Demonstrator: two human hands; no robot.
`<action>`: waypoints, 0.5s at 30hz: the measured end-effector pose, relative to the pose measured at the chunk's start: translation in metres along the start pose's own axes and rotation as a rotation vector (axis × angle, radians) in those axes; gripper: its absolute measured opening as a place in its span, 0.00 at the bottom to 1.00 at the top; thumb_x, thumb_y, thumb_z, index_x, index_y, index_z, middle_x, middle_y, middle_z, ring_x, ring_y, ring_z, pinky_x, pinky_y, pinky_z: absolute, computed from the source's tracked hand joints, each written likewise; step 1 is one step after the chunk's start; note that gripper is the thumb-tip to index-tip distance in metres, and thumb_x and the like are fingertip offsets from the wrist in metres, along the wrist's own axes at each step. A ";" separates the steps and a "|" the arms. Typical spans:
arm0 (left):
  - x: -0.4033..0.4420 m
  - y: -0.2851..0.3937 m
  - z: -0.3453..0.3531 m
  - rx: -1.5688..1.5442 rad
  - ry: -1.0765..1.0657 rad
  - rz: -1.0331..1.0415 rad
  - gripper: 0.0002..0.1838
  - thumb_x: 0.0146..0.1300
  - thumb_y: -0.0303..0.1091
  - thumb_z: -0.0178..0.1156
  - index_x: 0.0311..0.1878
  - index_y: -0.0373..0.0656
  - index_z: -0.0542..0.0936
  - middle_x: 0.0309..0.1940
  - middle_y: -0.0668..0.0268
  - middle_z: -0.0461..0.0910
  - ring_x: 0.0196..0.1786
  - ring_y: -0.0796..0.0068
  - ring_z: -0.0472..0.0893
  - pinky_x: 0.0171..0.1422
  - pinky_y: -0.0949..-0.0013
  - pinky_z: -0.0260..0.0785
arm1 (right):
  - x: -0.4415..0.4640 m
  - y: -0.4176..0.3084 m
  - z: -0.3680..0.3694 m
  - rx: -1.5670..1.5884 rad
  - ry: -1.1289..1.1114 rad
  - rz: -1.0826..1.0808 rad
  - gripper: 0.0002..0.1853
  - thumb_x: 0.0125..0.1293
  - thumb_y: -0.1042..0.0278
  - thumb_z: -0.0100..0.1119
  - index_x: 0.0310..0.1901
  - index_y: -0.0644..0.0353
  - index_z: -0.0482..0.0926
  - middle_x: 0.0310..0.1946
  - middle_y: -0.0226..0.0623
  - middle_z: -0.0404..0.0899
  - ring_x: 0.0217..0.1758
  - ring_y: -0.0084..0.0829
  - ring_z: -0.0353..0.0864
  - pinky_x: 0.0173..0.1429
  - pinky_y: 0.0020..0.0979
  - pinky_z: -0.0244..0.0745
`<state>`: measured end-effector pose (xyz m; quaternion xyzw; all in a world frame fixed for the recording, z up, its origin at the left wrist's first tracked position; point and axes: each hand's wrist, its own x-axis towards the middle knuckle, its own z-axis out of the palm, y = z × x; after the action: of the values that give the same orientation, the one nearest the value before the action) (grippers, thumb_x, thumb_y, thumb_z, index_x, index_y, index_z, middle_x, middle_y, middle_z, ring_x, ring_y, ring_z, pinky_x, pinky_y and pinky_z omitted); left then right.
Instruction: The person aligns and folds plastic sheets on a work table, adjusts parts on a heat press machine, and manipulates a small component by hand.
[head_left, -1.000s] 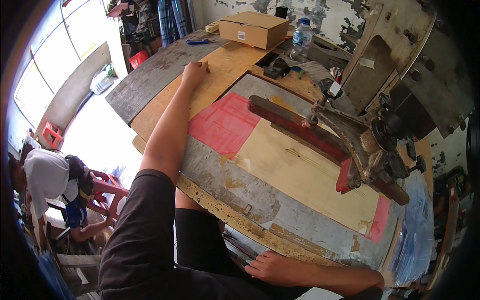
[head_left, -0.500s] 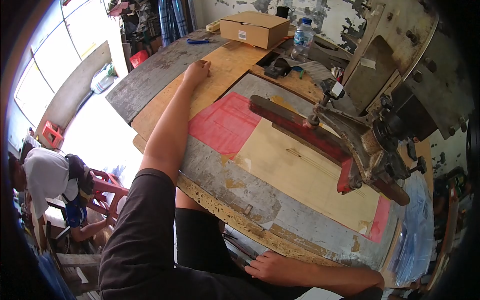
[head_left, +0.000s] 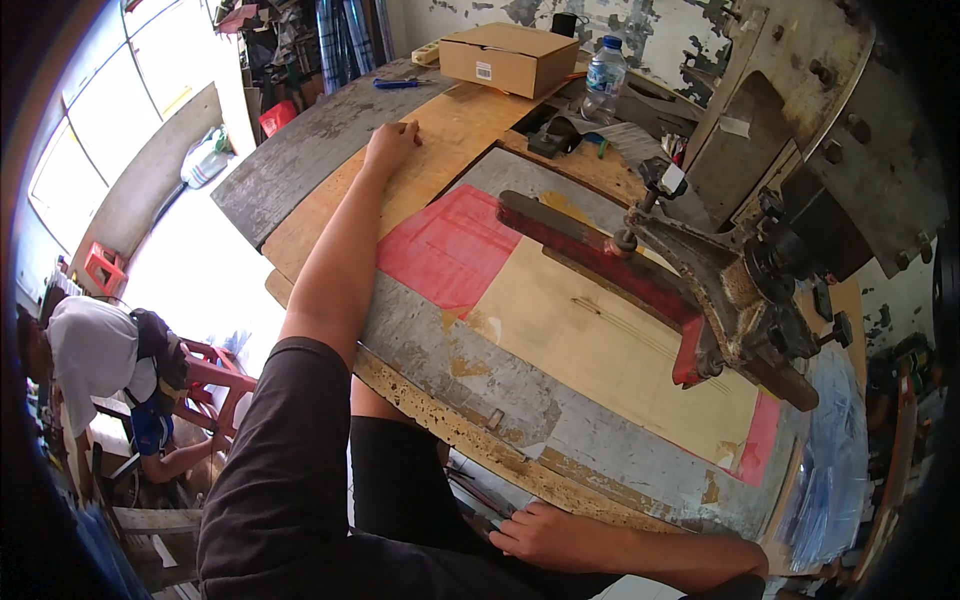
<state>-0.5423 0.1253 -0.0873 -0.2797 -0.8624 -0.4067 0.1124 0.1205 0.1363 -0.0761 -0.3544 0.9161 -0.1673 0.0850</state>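
My left hand (head_left: 392,148) rests on the light wooden board (head_left: 465,115) at the back of the bench. Its fingers are curled closed, and nothing shows in them. Low over my lap, beside the bench's worn front edge (head_left: 440,408), lies my right hand (head_left: 540,535), loosely closed with no object visible in it. Between the hands, a cream sheet (head_left: 610,345) lies flat on the grey worktop. Red sheet material (head_left: 450,245) shows at its left end and another red strip at its right. A metal bar (head_left: 590,262) of the machine extends above the sheet.
The machine's arm and head (head_left: 730,280) stand at the right. Along the back are a cardboard box (head_left: 510,60), a water bottle (head_left: 603,82) and a blue-handled tool (head_left: 396,83). Clear plastic sheets (head_left: 828,460) hang at right. Another person (head_left: 100,350) bends over at lower left.
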 end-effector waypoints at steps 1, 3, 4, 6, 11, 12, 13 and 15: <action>0.000 0.000 0.000 -0.003 0.000 0.011 0.27 0.76 0.56 0.54 0.36 0.44 0.92 0.36 0.55 0.91 0.45 0.53 0.89 0.57 0.55 0.77 | 0.000 0.000 0.000 0.000 -0.001 -0.001 0.12 0.68 0.69 0.57 0.52 0.58 0.79 0.36 0.30 0.78 0.43 0.29 0.83 0.49 0.30 0.75; -0.001 0.001 -0.001 -0.006 0.000 0.021 0.27 0.76 0.56 0.54 0.37 0.44 0.92 0.36 0.56 0.91 0.46 0.54 0.89 0.58 0.56 0.77 | 0.000 0.000 -0.001 -0.007 -0.019 0.004 0.12 0.68 0.69 0.57 0.52 0.58 0.79 0.36 0.29 0.78 0.44 0.29 0.84 0.49 0.30 0.76; 0.000 0.001 -0.001 -0.011 -0.003 0.008 0.27 0.77 0.55 0.53 0.38 0.44 0.92 0.37 0.57 0.91 0.47 0.54 0.89 0.58 0.56 0.77 | 0.000 0.000 0.001 -0.007 -0.019 0.004 0.12 0.68 0.69 0.57 0.52 0.58 0.79 0.36 0.29 0.78 0.44 0.29 0.84 0.49 0.30 0.76; 0.000 0.001 -0.001 -0.018 -0.007 -0.006 0.26 0.77 0.54 0.53 0.40 0.44 0.92 0.37 0.58 0.92 0.48 0.55 0.89 0.59 0.56 0.77 | 0.000 0.000 0.004 -0.006 -0.004 0.006 0.11 0.68 0.69 0.58 0.51 0.58 0.79 0.36 0.29 0.78 0.44 0.28 0.84 0.49 0.30 0.75; -0.006 0.015 -0.003 0.074 -0.059 -0.068 0.27 0.79 0.53 0.50 0.44 0.42 0.91 0.38 0.61 0.92 0.50 0.56 0.89 0.61 0.57 0.77 | 0.000 0.000 0.002 0.003 -0.007 0.008 0.11 0.67 0.68 0.58 0.50 0.57 0.79 0.36 0.29 0.78 0.43 0.28 0.84 0.49 0.29 0.75; -0.007 0.016 -0.005 0.075 -0.058 -0.068 0.27 0.79 0.53 0.50 0.44 0.42 0.91 0.38 0.61 0.92 0.50 0.56 0.89 0.61 0.57 0.77 | 0.000 -0.001 0.001 0.001 -0.011 0.013 0.11 0.67 0.68 0.58 0.50 0.57 0.79 0.36 0.29 0.78 0.43 0.28 0.84 0.49 0.29 0.74; -0.006 0.014 -0.004 0.043 -0.035 -0.053 0.27 0.80 0.54 0.50 0.43 0.42 0.91 0.38 0.61 0.92 0.50 0.56 0.89 0.61 0.57 0.77 | 0.000 -0.001 0.001 0.000 -0.011 0.013 0.11 0.67 0.68 0.58 0.50 0.57 0.79 0.36 0.29 0.78 0.43 0.28 0.84 0.49 0.29 0.74; -0.004 0.009 -0.002 0.010 -0.012 -0.037 0.28 0.80 0.54 0.50 0.43 0.41 0.91 0.38 0.61 0.92 0.50 0.56 0.89 0.60 0.56 0.77 | 0.000 -0.001 -0.001 -0.014 -0.008 0.013 0.11 0.67 0.68 0.58 0.50 0.57 0.79 0.36 0.28 0.78 0.43 0.27 0.83 0.48 0.29 0.74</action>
<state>-0.5338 0.1269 -0.0824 -0.2654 -0.8702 -0.4026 0.1012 0.1207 0.1356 -0.0748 -0.3496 0.9192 -0.1589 0.0871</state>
